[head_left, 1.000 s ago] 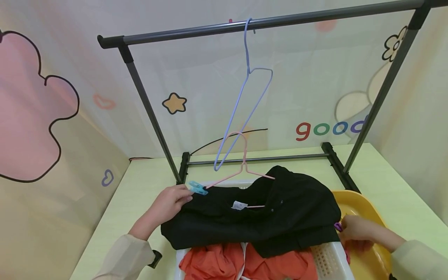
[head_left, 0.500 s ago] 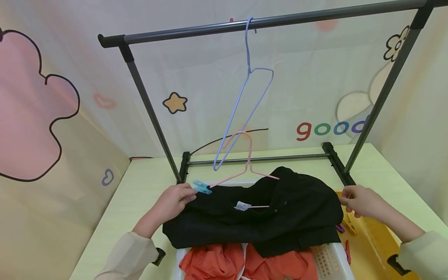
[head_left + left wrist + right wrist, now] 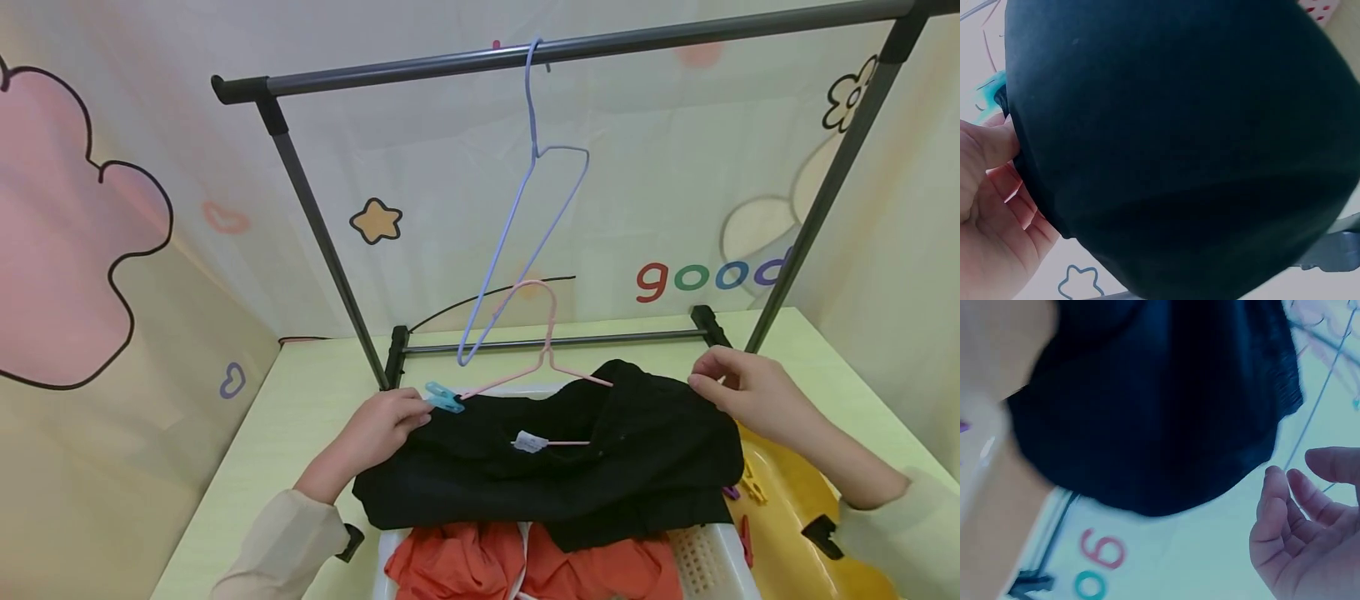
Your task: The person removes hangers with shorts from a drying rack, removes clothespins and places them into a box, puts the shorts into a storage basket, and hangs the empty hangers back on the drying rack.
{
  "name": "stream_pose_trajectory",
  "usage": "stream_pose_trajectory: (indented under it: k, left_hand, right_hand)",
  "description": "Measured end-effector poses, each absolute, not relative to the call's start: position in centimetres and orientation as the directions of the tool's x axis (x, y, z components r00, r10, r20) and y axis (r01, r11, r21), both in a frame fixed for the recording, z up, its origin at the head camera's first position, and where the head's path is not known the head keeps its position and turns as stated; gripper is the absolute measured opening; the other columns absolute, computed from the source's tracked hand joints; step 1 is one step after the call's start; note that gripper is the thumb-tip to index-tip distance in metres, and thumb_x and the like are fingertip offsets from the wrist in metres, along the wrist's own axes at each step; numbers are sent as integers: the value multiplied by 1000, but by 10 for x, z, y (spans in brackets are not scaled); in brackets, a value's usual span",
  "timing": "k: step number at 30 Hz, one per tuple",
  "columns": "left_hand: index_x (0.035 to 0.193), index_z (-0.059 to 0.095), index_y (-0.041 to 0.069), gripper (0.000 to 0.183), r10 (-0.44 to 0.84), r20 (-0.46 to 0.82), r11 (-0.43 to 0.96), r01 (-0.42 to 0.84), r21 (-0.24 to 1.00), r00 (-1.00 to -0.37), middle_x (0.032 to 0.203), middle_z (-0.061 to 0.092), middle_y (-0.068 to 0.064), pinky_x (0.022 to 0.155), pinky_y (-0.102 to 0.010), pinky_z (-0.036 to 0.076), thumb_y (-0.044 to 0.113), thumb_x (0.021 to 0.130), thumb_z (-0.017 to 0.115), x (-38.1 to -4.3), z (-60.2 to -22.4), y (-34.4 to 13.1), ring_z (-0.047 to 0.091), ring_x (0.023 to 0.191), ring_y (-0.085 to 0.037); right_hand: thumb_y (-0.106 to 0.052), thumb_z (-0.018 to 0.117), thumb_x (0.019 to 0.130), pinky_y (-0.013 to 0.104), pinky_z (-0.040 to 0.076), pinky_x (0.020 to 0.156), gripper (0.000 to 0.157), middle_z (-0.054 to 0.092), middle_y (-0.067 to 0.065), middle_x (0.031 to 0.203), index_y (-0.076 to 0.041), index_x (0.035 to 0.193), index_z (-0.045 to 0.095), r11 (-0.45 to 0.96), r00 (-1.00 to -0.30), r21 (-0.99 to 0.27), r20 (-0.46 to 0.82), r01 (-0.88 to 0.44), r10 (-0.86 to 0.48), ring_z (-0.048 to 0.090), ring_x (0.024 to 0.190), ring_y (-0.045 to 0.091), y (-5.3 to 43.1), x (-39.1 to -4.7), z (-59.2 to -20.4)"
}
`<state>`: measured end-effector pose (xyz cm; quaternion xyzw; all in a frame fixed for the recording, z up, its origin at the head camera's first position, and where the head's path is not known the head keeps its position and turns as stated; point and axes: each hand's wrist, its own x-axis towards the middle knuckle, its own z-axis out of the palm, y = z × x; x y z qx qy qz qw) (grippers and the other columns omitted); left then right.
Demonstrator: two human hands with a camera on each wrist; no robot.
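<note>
Your left hand (image 3: 382,427) pinches the black garment (image 3: 547,487) at its left shoulder, thumb on one face of the cloth and fingers behind, as the left wrist view shows. The fabric spreads to the right from that pinch and hangs down below it. The light-blue clip (image 3: 445,397) sits just beside your fingertips, over the shoulder and the end of the pink hanger (image 3: 550,337); you cannot tell whether your fingers touch it.

Your right hand (image 3: 757,392) is at the garment's other shoulder with nothing in its grasp: the right wrist view shows thumb and fingers parted, the fingers gently bent. The cloth's edge lies just beside the fingertips, and whether they touch is hard to tell.

Between your hands, the garment lies across the white basket (image 3: 708,562), with orange cloth (image 3: 461,562) showing below its hem. The pink hook rises above the collar, and a white label (image 3: 529,442) shows in the neck opening. To the right of the basket, the yellow tray (image 3: 795,533) holds a yellow peg (image 3: 753,483).
</note>
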<state>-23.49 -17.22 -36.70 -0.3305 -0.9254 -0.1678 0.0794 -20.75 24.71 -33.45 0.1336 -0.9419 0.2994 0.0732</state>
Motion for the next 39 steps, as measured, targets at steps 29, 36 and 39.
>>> stream_pose_trajectory:
  k: [29,36,39]
  left_hand:
    - [105,65,3,23,598,105,719,590,368,-794,88,65,-6,74,-28,50,5,83,58,-238,-372,-167,58,78,-15]
    - [106,64,3,24,593,73,726,571,384,-802,91,65,-8,75,-29,50,5,83,57,-240,-373,-167,59,81,-16]
    - [107,64,3,24,589,59,728,561,393,-806,91,65,-7,74,-29,49,6,84,57,-241,-373,-167,58,80,-15]
  right_hand:
    - [-12,60,83,19,45,59,8,59,-3,79,-10,91,59,476,-661,-530,237,-702,-712,51,66,4,129,-223,-308]
    - [-14,59,83,26,48,68,18,62,5,94,-6,99,58,464,-628,-507,217,-727,-747,56,82,14,103,-236,-309]
    - [-15,60,83,29,48,71,19,62,8,96,-6,100,58,449,-619,-525,206,-723,-758,57,84,16,92,-243,-309]
